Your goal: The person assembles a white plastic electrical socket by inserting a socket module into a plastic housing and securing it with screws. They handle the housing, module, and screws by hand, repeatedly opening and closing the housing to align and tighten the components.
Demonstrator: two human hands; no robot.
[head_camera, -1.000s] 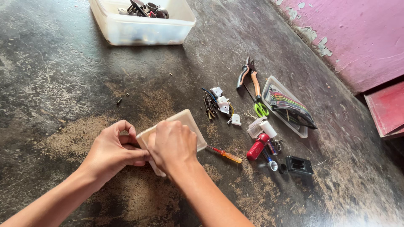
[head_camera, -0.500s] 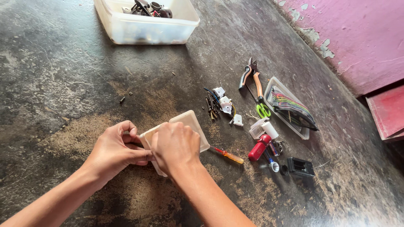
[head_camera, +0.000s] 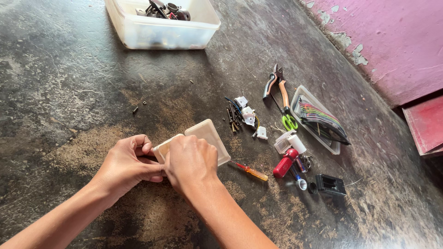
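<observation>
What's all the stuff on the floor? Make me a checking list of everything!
Surface: dark, worn concrete floor, dusty patches.
Job's things: cream plastic case, flat on the floor.
Clutter: orange screwdriver, pliers, red tube, screws, black box, clear tub of parts.
Hands: left hand and right hand both grip the case's near end.
Cables: coloured wires in a clear tray.
Surroundings: pink peeling wall.

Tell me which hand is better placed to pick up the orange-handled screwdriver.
Right, probably. The right hand lies on the pale plastic case, on the screwdriver side; the left hand grips the case's far end.
</observation>
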